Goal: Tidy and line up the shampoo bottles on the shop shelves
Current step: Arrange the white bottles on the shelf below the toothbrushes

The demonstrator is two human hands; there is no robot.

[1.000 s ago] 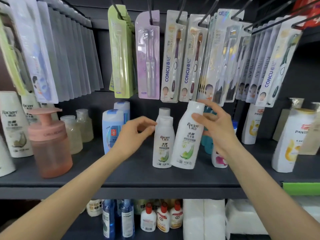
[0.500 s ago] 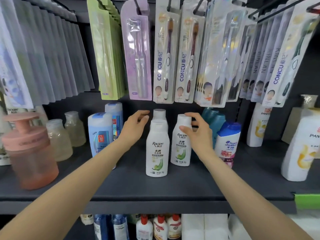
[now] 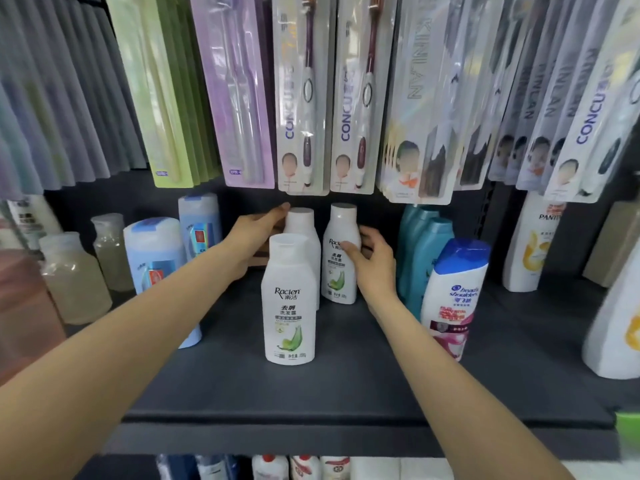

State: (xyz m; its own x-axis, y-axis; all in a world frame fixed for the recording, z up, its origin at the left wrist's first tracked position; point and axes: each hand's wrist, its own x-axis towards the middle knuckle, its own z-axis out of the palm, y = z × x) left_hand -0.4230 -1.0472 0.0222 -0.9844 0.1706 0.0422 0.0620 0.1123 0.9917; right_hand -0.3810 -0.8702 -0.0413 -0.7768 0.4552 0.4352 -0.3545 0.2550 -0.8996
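Three white Raclen shampoo bottles stand on the dark shelf. The front bottle stands alone near the middle. Behind it is a second bottle, mostly hidden, and my left hand reaches beside it with straight fingers touching its left side near the cap. Further right stands the third bottle; my right hand grips its right side, thumb across the label.
Blue bottles and clear bottles stand at the left. Teal bottles, a Head & Shoulders bottle and Pantene bottles stand at the right. Toothbrush packs hang low above the shelf.
My right hand has pushed its bottle deeper onto the shelf and slid down its side. My left hand has reached further back beside the rear bottle. The camera has moved closer.
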